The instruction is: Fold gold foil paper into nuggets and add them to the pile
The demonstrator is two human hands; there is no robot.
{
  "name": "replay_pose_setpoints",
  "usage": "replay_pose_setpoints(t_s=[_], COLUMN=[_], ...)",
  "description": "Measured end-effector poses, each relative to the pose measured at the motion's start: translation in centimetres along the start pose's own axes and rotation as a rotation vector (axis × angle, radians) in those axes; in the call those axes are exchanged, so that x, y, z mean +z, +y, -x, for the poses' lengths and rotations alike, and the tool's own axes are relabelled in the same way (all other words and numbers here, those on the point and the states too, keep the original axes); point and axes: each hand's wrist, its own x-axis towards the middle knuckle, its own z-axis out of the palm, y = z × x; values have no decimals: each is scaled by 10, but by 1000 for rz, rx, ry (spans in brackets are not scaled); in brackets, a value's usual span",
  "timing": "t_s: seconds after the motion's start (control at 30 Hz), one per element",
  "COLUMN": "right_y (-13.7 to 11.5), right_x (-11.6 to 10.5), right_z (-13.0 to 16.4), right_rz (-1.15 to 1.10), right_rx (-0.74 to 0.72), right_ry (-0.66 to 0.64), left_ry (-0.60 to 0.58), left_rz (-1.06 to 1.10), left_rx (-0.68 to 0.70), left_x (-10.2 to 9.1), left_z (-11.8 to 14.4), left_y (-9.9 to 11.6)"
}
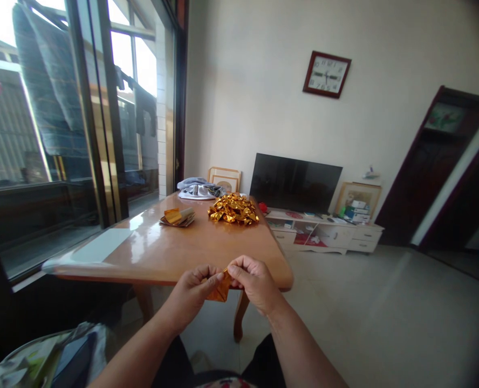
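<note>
**Clerk:** Item one — gold foil sheet, small, partly folded, held in the air just off the near edge of the wooden table, above the person's lap.

**Checker:** Hands?

**Clerk:** Left hand pinching the sheet's left side, thumb over curled fingers. Right hand pinching the upper right corner, fingers bunched tight. Both closed on the foil; knuckles nearly meeting.

**Checker:** Items on the table?

**Clerk:** Item two, pile of folded gold pieces, far end, centre. Item three, stack of flat foil sheets, to the left of the pile, well apart from the hands. Item four, bundled grey cloth, at the far edge behind both.

**Checker:** Room?

**Clerk:** Wall clock, dark television on a low white cabinet, framed pictures leaning on the wall either side.

**Checker:** Handling note for the fold?

**Clerk:** My judgement — foil this thin keeps every crease, so line the edges up before pressing, then run a thumbnail along the fold once, firmly. Keep the pinches close to the fold line; a grip out at the corners would likely let the sheet buckle. The fold itself is too small here to tell which stage it has reached.
</note>
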Motion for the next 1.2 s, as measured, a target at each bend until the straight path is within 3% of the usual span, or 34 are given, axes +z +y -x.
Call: replay_pose_setpoints(t_s=[0.27, 0.57, 0.8, 1.0, 1.2], right_y=[7, 16, 23, 30, 35], right_x=[-14, -25, -28, -26, -25], right_z=[0, -2, -5, -5, -5], right_rz=[-133, -242, -306, -164, 16], right_rx=[30, 71, 110, 164, 191], right_ry=[120, 143, 150, 148, 157], left_ry=[24, -88, 1, 43, -11], left_rz=[26, 77, 122, -84, -382], left_rx=[-30, -36, -16, 5, 81], left_x=[-9, -17, -20, -27, -32], left_z=[3, 1, 1, -6, -7], left_y=[6, 13, 13, -4, -13])
